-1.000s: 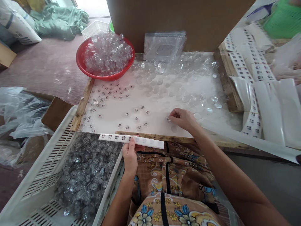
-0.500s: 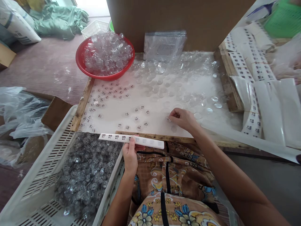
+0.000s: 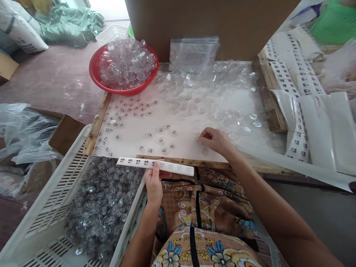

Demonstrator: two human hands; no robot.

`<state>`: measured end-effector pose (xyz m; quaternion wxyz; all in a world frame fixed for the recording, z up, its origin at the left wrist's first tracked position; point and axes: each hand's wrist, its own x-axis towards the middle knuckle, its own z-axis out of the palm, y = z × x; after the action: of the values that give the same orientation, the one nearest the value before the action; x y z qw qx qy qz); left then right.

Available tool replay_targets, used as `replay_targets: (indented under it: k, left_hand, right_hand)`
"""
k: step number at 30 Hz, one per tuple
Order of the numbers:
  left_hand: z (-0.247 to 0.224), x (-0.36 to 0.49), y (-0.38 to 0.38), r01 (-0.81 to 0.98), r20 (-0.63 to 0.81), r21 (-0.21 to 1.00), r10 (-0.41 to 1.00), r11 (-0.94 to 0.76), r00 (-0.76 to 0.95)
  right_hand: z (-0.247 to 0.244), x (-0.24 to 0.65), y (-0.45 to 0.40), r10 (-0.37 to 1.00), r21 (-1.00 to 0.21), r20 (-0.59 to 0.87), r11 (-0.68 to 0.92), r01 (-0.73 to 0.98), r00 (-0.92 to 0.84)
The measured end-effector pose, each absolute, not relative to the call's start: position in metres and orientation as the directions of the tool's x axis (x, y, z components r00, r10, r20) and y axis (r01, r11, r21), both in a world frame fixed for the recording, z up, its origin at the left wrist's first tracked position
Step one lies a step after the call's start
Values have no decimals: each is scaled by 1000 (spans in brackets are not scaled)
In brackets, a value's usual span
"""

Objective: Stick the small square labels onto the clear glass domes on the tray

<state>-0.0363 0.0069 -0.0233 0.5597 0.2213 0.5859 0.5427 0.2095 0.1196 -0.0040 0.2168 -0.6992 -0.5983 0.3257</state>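
A white strip of panda stickers (image 3: 133, 162) is pinched between the thumb and fingers of my left hand (image 3: 154, 181), at the front edge of the white tabletop (image 3: 130, 142). Dark prints show on the strip's left part; its right part looks blank. My right hand (image 3: 215, 140) is closed in a pinch low over the tabletop, with a small dark-printed sticker at its fingertips, partly hidden. Just below those fingers lies a clear disc (image 3: 205, 151). Several clear discs bearing panda stickers (image 3: 160, 140) lie to the left, and plain clear discs (image 3: 191, 107) spread behind and right.
A red basin (image 3: 122, 91) heaped with clear pieces stands at the back left. The white crate (image 3: 55, 189) at left front holds many printed pieces. Wooden rails (image 3: 97, 120) edge the tabletop. More sticker strips (image 3: 297, 141) lie right; a cardboard panel (image 3: 211, 18) rises behind.
Almost nothing differs. My right hand stays in its pinch at the same spot, and my left hand keeps the strip still; the view has shifted very slightly.
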Motion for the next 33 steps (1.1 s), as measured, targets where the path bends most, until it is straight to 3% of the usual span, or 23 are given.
replay_targets:
  k: [17, 33]
  left_hand:
    - [-23, -35, 8, -363, -410, 880, 874, 304, -261]
    - [-23, -35, 8, -363, -406, 881, 878, 303, -253]
  right_hand:
    - [0, 208, 121, 964, -672, -253, -233, 703, 77]
    - [-8, 204, 116, 989, -675, -147, -117, 729, 23]
